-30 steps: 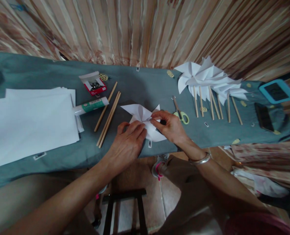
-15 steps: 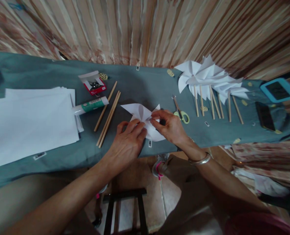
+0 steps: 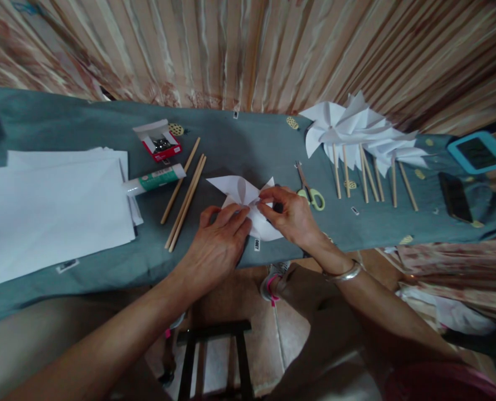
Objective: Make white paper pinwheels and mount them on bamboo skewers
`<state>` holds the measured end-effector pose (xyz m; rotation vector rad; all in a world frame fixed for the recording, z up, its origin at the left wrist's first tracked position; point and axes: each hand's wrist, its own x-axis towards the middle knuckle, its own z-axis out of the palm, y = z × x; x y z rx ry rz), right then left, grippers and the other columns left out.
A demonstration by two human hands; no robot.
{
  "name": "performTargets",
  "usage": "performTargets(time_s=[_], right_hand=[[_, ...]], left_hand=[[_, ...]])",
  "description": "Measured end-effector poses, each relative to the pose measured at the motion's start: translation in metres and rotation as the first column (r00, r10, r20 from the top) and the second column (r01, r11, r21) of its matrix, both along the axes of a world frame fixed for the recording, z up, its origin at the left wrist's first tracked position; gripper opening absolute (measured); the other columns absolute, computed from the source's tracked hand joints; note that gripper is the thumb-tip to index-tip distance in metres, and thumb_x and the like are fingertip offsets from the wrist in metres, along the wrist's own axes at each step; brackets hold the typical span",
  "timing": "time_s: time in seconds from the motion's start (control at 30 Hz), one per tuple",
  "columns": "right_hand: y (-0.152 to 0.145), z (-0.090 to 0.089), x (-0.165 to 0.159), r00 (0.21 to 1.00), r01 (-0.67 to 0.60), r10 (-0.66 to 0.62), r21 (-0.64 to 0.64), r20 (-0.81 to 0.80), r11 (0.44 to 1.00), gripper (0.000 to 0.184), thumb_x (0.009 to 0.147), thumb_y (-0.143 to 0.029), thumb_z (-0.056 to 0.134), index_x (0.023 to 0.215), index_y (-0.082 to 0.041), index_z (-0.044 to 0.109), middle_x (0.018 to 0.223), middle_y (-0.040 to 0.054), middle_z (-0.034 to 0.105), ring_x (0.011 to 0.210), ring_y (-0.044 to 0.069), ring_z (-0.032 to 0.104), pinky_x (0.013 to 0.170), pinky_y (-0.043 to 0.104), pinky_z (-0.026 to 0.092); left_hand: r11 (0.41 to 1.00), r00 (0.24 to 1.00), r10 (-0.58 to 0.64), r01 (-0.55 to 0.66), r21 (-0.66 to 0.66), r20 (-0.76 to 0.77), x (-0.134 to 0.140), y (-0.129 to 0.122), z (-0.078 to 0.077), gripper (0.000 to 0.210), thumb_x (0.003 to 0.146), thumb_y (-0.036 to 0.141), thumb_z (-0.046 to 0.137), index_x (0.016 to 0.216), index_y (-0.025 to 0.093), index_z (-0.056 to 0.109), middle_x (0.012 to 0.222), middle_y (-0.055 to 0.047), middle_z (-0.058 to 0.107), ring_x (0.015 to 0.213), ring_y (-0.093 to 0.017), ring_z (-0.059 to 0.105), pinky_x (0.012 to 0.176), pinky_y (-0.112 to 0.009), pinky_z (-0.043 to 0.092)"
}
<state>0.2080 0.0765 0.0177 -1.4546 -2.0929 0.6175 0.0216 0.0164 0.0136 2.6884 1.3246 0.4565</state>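
Hardly anything has moved over the last second: the head view has shifted very slightly, while the left hand (image 3: 220, 236) and right hand (image 3: 292, 217) are at the same spot on the pinwheel (image 3: 240, 192). It lies flat near the middle of the worktop (image 3: 248, 150), close to the near edge, directly between the hands and partly covered by their fingers. One paper point sticks out past the left fingers, another up beyond the right.

The left hand rests palm down on the pinwheel's near left part, fingers bent, their tips by the centre; whether it grips or only presses cannot be told. Thumb and forefinger of the right hand are pinched together on the pinwheel, just right of its centre; anything small between them is hidden.

Just right of the right hand lie the scissors (image 3: 315, 196), blades toward the far edge. Left of the left hand are three sticks (image 3: 188, 204), the tube (image 3: 158, 178) touching one, and the open red box (image 3: 160, 147) beyond. Paper sheets (image 3: 59, 211) cover much of the left end. Along the far edge, right of the middle, overlap other pinwheels (image 3: 352, 131) with sticks pointing to the near edge. The phone (image 3: 455, 197) lies at the right end.
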Motion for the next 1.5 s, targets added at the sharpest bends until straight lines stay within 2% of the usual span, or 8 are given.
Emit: performTargets(time_s=[0.9, 1.13, 1.27, 1.37, 1.5], right_hand=[[0.002, 0.005, -0.003, 0.996, 0.004, -0.002, -0.023, 0.093, 1.0, 0.016, 0.079, -0.015, 0.06, 0.09, -0.018, 0.07, 0.082, 0.0058, 0.072, 0.079, 0.02, 0.065, 0.075, 0.033, 0.05], [-0.002, 0.005, 0.0, 0.995, -0.026, 0.02, 0.058, 0.1, 0.998, 0.017, 0.082, -0.018, 0.058, 0.095, -0.016, 0.069, 0.089, 0.0068, 0.073, 0.09, 0.022, 0.065, 0.084, 0.037, 0.05], [-0.005, 0.016, 0.01, 0.993, -0.024, 0.002, 0.195, 0.114, 0.981, 0.019, 0.088, -0.022, 0.055, 0.097, -0.017, 0.07, 0.1, 0.0082, 0.073, 0.104, 0.024, 0.063, 0.095, 0.042, 0.047], [-0.011, 0.029, 0.013, 0.99, -0.074, 0.036, 0.282, 0.14, 0.957, 0.024, 0.091, -0.019, 0.049, 0.103, -0.014, 0.069, 0.109, 0.0103, 0.071, 0.11, 0.024, 0.061, 0.1, 0.043, 0.045], [-0.028, 0.038, 0.003, 0.937, -0.287, 0.22, 0.237, 0.272, 0.928, 0.032, 0.092, -0.012, 0.041, 0.111, -0.011, 0.066, 0.119, 0.0129, 0.067, 0.114, 0.024, 0.058, 0.1, 0.043, 0.045]], left_hand=[[1.0, 1.0, -0.005, 0.005, -0.023, -0.009, 0.002, 0.002, 0.002, 0.027, 0.091, 0.015, 0.043, 0.111, 0.012, 0.06, 0.129, -0.014, 0.061, 0.123, -0.031, 0.048, 0.099, -0.052, 0.036], [1.0, 1.0, -0.008, 0.008, -0.029, -0.015, 0.004, 0.004, 0.001, 0.026, 0.09, 0.017, 0.043, 0.111, 0.012, 0.059, 0.127, -0.014, 0.062, 0.123, -0.031, 0.048, 0.1, -0.053, 0.034], [1.0, 1.0, -0.007, 0.007, -0.026, -0.001, 0.004, 0.006, 0.003, 0.029, 0.089, 0.015, 0.043, 0.114, 0.01, 0.057, 0.122, -0.015, 0.064, 0.12, -0.031, 0.05, 0.099, -0.052, 0.034], [1.0, 1.0, -0.007, 0.007, -0.018, 0.002, 0.005, 0.007, 0.004, 0.029, 0.088, 0.014, 0.044, 0.113, 0.01, 0.057, 0.117, -0.015, 0.066, 0.118, -0.031, 0.051, 0.099, -0.051, 0.034], [1.0, 1.0, -0.008, 0.008, -0.005, 0.013, 0.004, 0.008, 0.004, 0.029, 0.086, 0.012, 0.045, 0.112, 0.012, 0.057, 0.112, -0.014, 0.068, 0.115, -0.031, 0.052, 0.097, -0.05, 0.035]])
